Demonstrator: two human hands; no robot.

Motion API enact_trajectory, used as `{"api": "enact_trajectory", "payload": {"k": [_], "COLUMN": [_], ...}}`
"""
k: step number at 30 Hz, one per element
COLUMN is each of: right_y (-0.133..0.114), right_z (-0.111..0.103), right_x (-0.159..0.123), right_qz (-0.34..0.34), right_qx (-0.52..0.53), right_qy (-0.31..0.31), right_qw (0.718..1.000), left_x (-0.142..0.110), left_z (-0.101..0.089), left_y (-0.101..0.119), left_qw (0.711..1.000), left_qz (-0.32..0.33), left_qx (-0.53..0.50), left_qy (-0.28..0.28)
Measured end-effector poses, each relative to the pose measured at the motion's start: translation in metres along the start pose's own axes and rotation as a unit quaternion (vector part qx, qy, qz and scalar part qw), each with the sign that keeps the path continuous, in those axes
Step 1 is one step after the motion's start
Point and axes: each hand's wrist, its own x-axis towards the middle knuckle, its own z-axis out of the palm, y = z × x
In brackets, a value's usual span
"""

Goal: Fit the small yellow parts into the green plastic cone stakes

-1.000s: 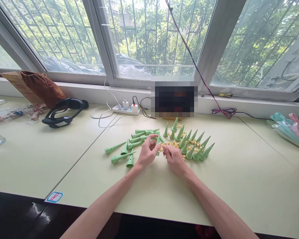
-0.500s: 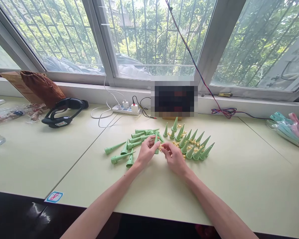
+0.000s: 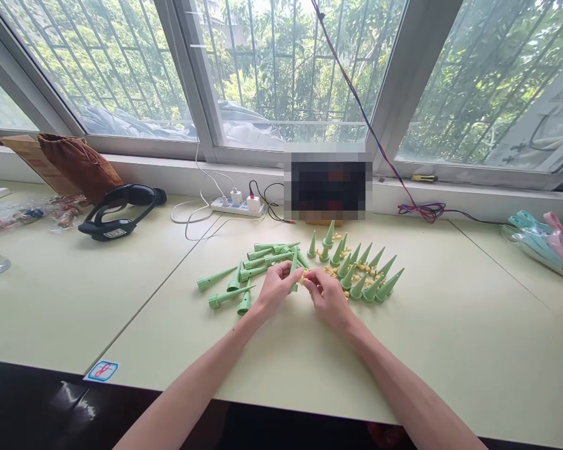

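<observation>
Between the fingers of my left hand [image 3: 276,284] is a green plastic watering spike [image 3: 294,265], its tip pointing up. My right hand [image 3: 327,294] pinches a small yellow valve [image 3: 303,276] against the spike's side; the fingers partly cover where they meet. To the left lies a loose pile of green spikes [image 3: 225,299], most on their sides. On the right, several green spikes [image 3: 370,291] stand tip-up in a cluster, with yellow valves [image 3: 363,269] among and on them.
A white power strip [image 3: 239,208] with plugs and cables lies behind the spikes. A black headset [image 3: 122,212] and a brown pouch [image 3: 77,162] are at the left. Bagged teal and pink items [image 3: 551,240] lie at the far right. A blurred dark screen [image 3: 328,187] stands at the back.
My hands have barely moved. The fingers of my left hand have shifted slightly around the spike, and the yellow valve stays between both hands.
</observation>
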Motion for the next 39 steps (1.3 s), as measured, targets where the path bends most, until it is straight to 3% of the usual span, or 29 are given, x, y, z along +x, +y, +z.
{"api": "enact_trajectory", "payload": {"k": [13, 18, 25, 39], "right_y": [-0.001, 0.0, -0.003, 0.003], "right_z": [-0.001, 0.0, 0.0, 0.002], "right_x": [0.002, 0.001, 0.001, 0.0], "right_qz": [-0.028, -0.008, 0.01, -0.009], "right_qx": [-0.043, -0.042, -0.009, -0.017], "right_qy": [-0.011, -0.003, -0.002, 0.004], "right_qw": [0.999, 0.999, 1.0, 1.0], "left_x": [0.004, 0.004, 0.006, 0.007], "left_z": [0.002, 0.003, 0.004, 0.004], "left_y": [-0.011, -0.011, -0.015, -0.015], "left_qw": [0.995, 0.995, 0.996, 0.995], "left_qz": [0.093, 0.089, 0.074, 0.086], "left_qx": [-0.028, -0.025, -0.021, 0.026], "left_qy": [-0.031, -0.026, 0.034, 0.046]}}
